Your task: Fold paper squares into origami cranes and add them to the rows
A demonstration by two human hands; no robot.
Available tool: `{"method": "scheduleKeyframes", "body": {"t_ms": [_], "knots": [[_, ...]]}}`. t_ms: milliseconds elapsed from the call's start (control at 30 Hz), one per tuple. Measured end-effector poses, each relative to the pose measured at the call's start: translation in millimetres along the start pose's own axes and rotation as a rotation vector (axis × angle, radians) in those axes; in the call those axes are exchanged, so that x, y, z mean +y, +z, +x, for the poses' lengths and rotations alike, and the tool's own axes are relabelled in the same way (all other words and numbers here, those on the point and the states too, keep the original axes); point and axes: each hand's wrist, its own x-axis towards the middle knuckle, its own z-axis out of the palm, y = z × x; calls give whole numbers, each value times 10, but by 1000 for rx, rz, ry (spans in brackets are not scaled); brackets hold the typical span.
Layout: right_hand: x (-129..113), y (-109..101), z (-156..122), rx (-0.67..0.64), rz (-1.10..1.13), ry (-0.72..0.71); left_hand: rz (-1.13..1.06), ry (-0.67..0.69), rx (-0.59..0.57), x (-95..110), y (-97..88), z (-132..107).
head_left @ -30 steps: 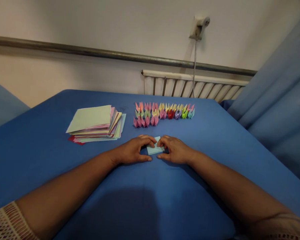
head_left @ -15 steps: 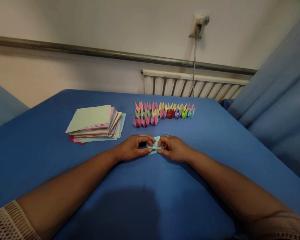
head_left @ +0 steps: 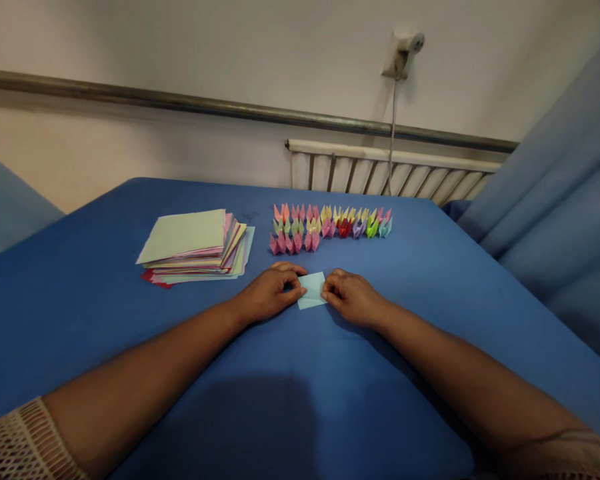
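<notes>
A small light-blue folded paper (head_left: pixel 312 291) lies between my two hands near the middle of the blue-covered table. My left hand (head_left: pixel 275 289) pinches its left edge between thumb and fingers. On the other side, my right hand (head_left: pixel 353 297) grips the right edge, its fingers curled in. The paper looks like a flat square with a crease across it. Just beyond my hands stand rows of small folded paper cranes (head_left: pixel 329 228) in pink, yellow, red, purple, green and blue.
To the left sits a thick stack of coloured paper sheets (head_left: pixel 185 239). Behind the blue table (head_left: pixel 220 407) run a metal rail (head_left: pixel 190 103) and a white radiator (head_left: pixel 350 152). A plug with a cord (head_left: pixel 403 53) is on the wall. Blue curtains (head_left: pixel 555 193) hang at the right.
The light-blue paper, raised and partly covered by my fingers before, now lies flatter as a square. My fingers have drawn back to its side edges. The view has shifted slightly.
</notes>
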Motion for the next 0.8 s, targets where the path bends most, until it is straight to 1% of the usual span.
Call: {"method": "scheduleKeyframes", "body": {"t_ms": [100,267,333,400,433,500,567,600,700,800], "knots": [[-1,19,4,10,-36,20,27,-24,32,-11,27,2],[11,7,9,-13,-29,21,70,-7,50,3,56,-4],[15,-18,8,-30,-27,16,95,25,77,30,52,-10],[23,-41,6,-50,-30,10,134,94,79,75,37,-20],[29,-50,5,-57,-31,5,155,139,54,104,27,-26],[45,-57,2,-65,-31,-2,183,222,-39,170,5,-40],[62,-50,-3,-60,-22,-14,196,286,-122,241,-15,-58],[68,-44,-6,-53,-14,-29,205,307,-145,276,-22,-68],[70,-29,-22,-44,8,-122,255,328,-174,362,-38,-101],[59,-49,-41,-64,-3,-202,329,297,-196,404,-62,-133]]}}
